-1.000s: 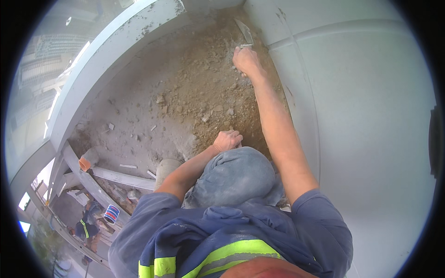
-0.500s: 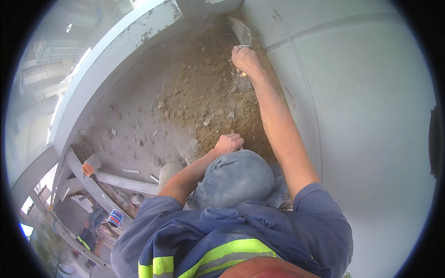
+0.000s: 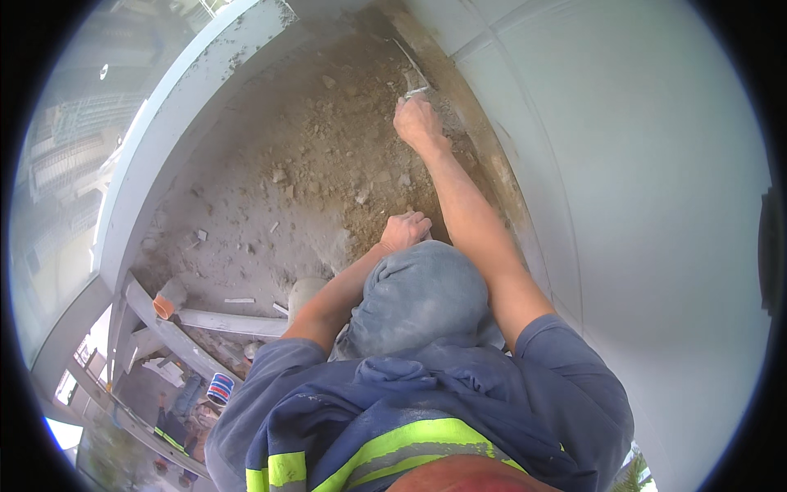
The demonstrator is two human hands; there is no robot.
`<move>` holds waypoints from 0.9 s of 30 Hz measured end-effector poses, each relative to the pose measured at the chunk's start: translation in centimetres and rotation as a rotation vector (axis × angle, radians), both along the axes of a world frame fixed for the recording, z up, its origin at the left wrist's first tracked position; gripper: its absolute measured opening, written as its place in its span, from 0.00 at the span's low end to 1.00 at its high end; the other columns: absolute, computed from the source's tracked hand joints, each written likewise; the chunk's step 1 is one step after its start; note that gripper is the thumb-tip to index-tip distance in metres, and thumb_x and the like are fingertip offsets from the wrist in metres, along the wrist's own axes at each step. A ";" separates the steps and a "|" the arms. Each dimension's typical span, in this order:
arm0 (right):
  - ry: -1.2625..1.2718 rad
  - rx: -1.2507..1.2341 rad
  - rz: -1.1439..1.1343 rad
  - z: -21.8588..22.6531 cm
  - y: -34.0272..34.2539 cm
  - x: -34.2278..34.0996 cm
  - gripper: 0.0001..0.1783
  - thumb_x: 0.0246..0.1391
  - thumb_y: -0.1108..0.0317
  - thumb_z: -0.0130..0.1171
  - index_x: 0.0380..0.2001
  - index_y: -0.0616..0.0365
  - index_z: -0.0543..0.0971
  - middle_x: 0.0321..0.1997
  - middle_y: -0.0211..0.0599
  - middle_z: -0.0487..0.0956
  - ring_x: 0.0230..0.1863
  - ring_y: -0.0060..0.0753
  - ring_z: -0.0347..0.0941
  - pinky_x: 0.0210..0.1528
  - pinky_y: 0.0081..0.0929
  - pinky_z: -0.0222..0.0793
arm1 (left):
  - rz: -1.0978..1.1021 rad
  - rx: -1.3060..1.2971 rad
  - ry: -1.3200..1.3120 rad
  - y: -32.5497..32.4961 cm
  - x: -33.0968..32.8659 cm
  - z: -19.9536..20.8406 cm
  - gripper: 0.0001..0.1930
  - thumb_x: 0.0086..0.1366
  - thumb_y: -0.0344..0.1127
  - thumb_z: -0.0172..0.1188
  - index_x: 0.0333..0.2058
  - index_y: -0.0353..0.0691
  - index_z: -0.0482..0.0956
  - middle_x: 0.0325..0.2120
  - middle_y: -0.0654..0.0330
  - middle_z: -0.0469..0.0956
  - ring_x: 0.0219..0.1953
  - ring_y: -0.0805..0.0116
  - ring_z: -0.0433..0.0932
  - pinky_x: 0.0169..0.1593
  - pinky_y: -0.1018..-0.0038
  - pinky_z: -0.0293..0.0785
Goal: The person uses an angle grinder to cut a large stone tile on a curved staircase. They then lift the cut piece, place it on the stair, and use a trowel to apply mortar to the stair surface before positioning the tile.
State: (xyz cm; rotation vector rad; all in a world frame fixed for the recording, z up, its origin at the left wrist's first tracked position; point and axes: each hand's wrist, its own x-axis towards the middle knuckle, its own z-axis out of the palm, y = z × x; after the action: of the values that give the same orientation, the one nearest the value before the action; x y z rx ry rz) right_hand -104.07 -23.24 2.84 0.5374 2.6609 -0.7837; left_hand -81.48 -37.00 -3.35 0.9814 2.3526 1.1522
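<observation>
My right hand (image 3: 419, 123) is wrapped round the handle of a trowel (image 3: 417, 90), far out along the foot of the wall. The trowel's blade is turned nearly edge-on and lies against the dirt beside the wall. Closed fingers show on my left hand (image 3: 406, 230), which rests just beyond my bent knee (image 3: 426, 287), close to the ground. What that hand holds, if anything, is hidden. Around both hands lies loose brown soil (image 3: 320, 176) with small stones and bits of rubble.
A pale smooth wall (image 3: 656, 205) rises on the right. A light beam (image 3: 156, 148) curves along the left. At lower left are an orange-ended pipe (image 3: 164, 306), crossing boards (image 3: 234, 322), a striped can (image 3: 220, 389) and another person (image 3: 170, 430) below.
My right hand has drawn slightly nearer and left, and the trowel blade has turned from its broad face to its edge. A brown strip at the wall's foot shows more. My view has shifted.
</observation>
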 end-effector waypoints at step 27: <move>-0.021 -0.004 -0.013 0.3 9.5 14.8 0.31 0.80 0.47 0.50 0.45 0.73 0.78 0.34 0.75 0.85 0.39 0.78 0.85 0.39 0.65 0.80 | 0.106 0.027 0.104 1.2 0.0 1.5 0.11 0.50 0.34 0.69 0.24 0.42 0.73 0.22 0.58 0.72 0.26 0.54 0.80 0.29 0.57 0.76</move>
State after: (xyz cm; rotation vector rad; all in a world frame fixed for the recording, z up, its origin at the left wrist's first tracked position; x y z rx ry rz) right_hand -89.31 -13.76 3.13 0.5597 2.6383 -0.7830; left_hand -81.49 -35.80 -1.81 0.9577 2.5038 1.2024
